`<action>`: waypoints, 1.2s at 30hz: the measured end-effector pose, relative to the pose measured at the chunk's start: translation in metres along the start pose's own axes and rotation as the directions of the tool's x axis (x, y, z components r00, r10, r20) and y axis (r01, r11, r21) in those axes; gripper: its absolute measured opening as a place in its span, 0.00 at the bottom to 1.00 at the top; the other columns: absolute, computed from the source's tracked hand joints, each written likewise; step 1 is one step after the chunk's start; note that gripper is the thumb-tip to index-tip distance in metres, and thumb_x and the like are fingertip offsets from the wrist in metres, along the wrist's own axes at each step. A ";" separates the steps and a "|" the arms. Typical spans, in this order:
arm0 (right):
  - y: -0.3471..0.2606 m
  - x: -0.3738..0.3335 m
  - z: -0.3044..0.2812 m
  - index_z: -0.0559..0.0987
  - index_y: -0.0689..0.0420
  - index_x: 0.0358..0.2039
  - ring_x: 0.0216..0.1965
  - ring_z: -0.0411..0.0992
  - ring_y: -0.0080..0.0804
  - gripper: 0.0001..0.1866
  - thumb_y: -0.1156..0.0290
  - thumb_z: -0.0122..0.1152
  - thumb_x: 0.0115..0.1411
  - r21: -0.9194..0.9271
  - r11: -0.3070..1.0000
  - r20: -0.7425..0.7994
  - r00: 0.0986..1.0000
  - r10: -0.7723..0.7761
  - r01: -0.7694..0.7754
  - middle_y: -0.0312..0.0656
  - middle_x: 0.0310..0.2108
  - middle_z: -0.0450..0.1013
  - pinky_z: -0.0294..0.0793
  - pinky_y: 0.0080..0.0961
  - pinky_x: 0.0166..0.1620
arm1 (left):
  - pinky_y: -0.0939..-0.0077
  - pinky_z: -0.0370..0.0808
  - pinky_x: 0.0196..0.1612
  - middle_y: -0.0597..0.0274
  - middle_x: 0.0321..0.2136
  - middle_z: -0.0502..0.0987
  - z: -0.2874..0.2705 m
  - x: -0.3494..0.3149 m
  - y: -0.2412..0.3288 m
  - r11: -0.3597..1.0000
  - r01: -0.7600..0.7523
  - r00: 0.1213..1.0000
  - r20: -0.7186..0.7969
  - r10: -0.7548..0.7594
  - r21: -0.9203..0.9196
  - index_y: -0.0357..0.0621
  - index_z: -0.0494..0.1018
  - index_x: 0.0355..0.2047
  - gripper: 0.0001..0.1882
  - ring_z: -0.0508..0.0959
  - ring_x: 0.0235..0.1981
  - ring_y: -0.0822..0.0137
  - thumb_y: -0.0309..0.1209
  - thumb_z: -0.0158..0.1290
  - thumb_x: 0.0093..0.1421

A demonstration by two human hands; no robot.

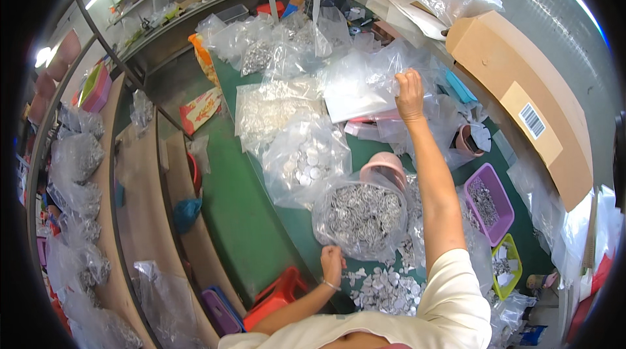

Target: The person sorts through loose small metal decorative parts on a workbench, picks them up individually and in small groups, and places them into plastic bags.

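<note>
My right hand (409, 96) reaches across the table, its fingers pinched on a clear plastic bag (381, 65) that lies over white sheets. My left hand (332, 264) is closed by the table's near left edge, beside a clear bag of silvery metal pieces (365, 215); whatever its fingers may hold is hidden. Between the two hands a pink plastic cup (385, 165) leans behind that bag. Loose flat silvery pieces (389, 291) are spread on the table just right of my left hand. Another clear bag with round silvery discs (306, 160) lies farther to the left.
A purple bin (489, 202) and a yellow-green bin (506, 267) stand at the right. Behind them is a long cardboard box (521, 101). A red stool (277, 297) stands left of the table. Shelves with bagged parts (77, 157) line the left side.
</note>
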State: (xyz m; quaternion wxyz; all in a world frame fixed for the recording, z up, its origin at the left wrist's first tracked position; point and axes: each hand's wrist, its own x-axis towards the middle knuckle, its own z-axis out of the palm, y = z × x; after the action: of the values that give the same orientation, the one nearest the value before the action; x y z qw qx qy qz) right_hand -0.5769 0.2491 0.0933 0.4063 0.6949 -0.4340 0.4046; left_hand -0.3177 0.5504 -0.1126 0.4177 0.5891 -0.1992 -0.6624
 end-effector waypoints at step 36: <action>-0.005 -0.240 -0.041 0.76 0.59 0.34 0.33 0.73 0.42 0.15 0.67 0.63 0.45 -0.357 0.280 0.765 -0.107 0.635 -0.891 0.48 0.31 0.74 0.70 0.34 0.37 | 0.76 0.60 0.44 0.55 0.40 0.56 0.012 0.026 0.016 0.871 -0.209 0.898 -0.266 0.351 0.444 0.35 0.50 0.51 0.34 0.61 0.39 0.67 0.21 0.51 0.42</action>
State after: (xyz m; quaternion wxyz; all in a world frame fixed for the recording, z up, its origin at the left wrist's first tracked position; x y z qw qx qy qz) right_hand -0.6516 0.3541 -0.1131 -0.2673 0.4439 -0.8205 0.2414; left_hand -0.3224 0.5183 -0.1138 0.4073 0.7315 -0.3415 -0.4270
